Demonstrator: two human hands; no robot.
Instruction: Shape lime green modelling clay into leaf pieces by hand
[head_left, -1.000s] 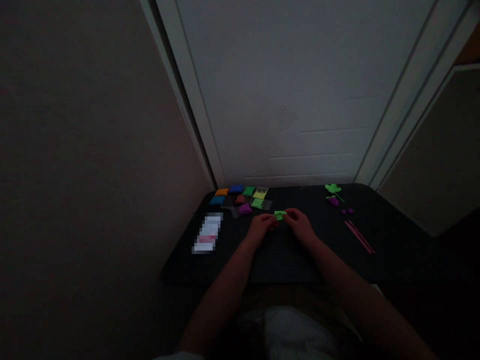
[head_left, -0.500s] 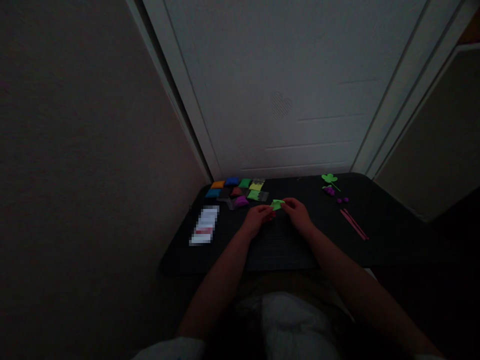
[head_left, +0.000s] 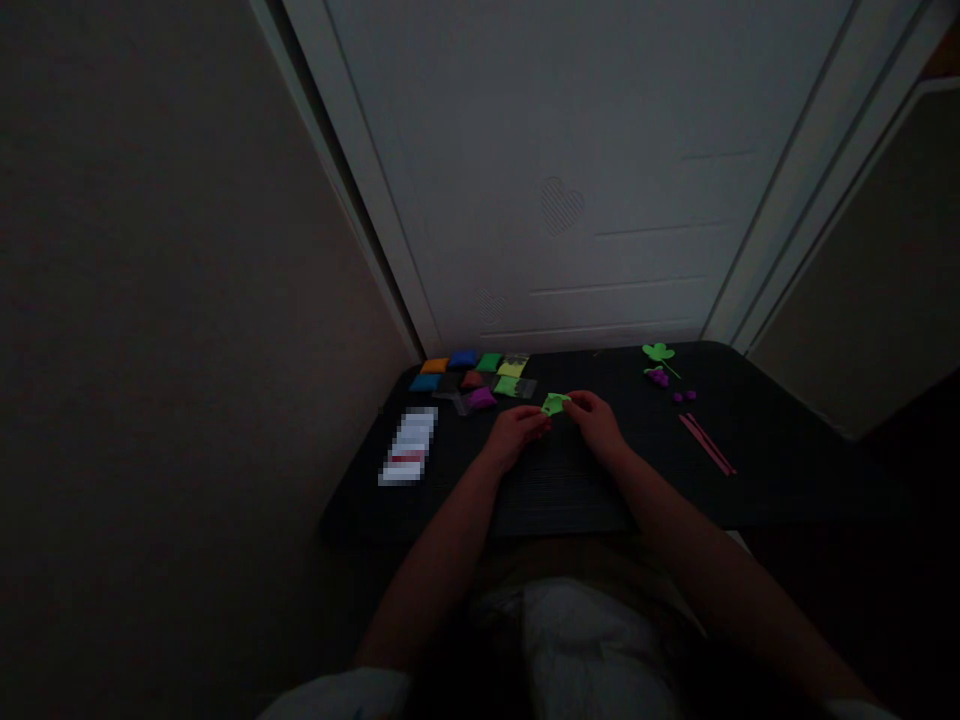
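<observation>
A thin, crumpled-looking piece of light green modelling clay (head_left: 555, 403) is held between my two hands, just above the dark table. My left hand (head_left: 516, 432) pinches its left edge, fingers curled in. On the opposite edge, my right hand (head_left: 597, 424) grips it between thumb and fingers. Its exact shape is hard to make out in the dim light. Nearest to the left hand lies a small bag of purple clay (head_left: 481, 398), with a bag of light green clay (head_left: 508, 385) just behind.
Several more coloured clay bags, such as a blue one (head_left: 463, 358), lie at the back left. A blurred-out phone-like item (head_left: 409, 446) is at left. At right are a green clover shape (head_left: 658, 352), purple clay pieces (head_left: 657, 377) and two pink sticks (head_left: 705, 442).
The green clay piece is tipped more toward me and shows more of its face. Both hands stay nearly in place, still holding it.
</observation>
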